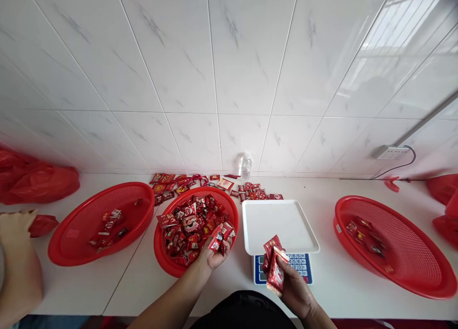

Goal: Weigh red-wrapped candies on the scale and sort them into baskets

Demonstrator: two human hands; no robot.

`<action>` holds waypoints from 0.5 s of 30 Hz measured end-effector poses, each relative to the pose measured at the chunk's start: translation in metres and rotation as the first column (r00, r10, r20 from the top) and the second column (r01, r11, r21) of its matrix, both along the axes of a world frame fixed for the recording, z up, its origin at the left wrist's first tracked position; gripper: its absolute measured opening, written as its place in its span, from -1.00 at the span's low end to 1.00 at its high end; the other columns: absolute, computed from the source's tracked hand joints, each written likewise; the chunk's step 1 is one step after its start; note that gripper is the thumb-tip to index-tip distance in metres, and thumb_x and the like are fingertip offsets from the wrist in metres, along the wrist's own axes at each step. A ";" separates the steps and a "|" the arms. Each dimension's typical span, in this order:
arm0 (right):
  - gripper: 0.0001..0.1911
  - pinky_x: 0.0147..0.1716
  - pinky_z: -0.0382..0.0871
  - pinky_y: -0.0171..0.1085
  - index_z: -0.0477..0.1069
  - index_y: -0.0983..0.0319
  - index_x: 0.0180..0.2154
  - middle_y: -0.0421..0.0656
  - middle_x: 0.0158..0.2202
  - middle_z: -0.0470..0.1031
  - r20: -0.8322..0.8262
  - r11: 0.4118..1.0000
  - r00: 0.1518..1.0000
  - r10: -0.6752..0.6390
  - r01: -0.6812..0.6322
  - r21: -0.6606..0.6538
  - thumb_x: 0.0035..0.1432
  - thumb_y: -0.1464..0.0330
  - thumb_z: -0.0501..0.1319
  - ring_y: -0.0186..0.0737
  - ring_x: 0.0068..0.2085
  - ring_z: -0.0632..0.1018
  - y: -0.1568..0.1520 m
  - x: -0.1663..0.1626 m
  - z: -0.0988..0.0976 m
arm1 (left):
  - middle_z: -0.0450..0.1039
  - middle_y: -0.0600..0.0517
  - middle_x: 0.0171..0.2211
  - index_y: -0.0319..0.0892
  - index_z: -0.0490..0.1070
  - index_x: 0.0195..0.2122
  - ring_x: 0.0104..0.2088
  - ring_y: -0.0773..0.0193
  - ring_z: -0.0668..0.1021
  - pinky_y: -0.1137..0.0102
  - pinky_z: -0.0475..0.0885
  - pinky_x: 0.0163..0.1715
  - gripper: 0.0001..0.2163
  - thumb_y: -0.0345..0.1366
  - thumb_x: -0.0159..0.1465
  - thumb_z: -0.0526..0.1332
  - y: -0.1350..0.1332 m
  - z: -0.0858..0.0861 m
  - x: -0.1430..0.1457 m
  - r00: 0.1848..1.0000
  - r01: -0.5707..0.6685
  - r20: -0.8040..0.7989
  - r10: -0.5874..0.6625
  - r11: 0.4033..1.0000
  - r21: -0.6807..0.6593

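Observation:
My left hand (216, 256) is closed around a few small red packets (222, 236), held over the right rim of the middle red basket (159, 258). That basket is heaped with red-wrapped packets (191, 224). In my right hand (295, 291) are two or more red and gold packets (276, 271), gripped between thumb and fingers. They hang in front of a digital scale (299, 268), partly hiding its blue keypad and display. The white weighing tray (281, 224) of the scale has nothing lying on it.
Loose packets (252, 191) and a clear plastic bottle (245, 166) lie or stand along the wall. A left basket (67, 252) and a right basket (425, 283) hold fewer packets. Another person's arm (21, 267) reaches in at the left, near red bags (39, 178). A power strip (391, 152) is on the wall.

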State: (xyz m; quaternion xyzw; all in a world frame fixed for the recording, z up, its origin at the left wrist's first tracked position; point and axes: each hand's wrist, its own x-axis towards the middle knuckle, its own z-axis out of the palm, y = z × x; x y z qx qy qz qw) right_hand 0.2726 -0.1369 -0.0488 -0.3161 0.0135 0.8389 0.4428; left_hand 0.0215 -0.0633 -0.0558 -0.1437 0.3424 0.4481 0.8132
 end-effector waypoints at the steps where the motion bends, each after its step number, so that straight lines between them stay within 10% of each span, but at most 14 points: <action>1: -0.67 -0.05 0.31 -0.20 0.48 0.31 -0.21 -0.07 -0.24 0.58 -0.003 1.000 1.000 -0.010 0.010 0.005 -0.05 0.30 0.35 -0.19 -0.22 0.56 0.000 -0.001 0.001 | 0.36 -0.01 -0.35 -0.12 0.28 -0.16 -0.45 0.36 0.50 0.54 0.45 -0.58 -0.82 -0.38 0.20 0.07 -0.001 0.000 0.000 1.000 -0.002 0.010 0.002 1.000 0.008; 15: -0.72 -0.19 0.36 -0.26 0.50 0.30 -0.26 -0.11 -0.35 0.60 -0.043 0.999 0.998 -0.044 0.045 0.024 -0.05 0.31 0.34 -0.23 -0.33 0.56 -0.017 -0.055 -0.018 | 0.36 0.00 -0.41 -0.14 0.31 -0.17 -0.49 0.32 0.51 0.49 0.46 -0.61 -0.80 -0.37 0.17 0.08 -0.021 0.026 -0.033 0.999 -0.022 0.029 0.023 0.999 -0.024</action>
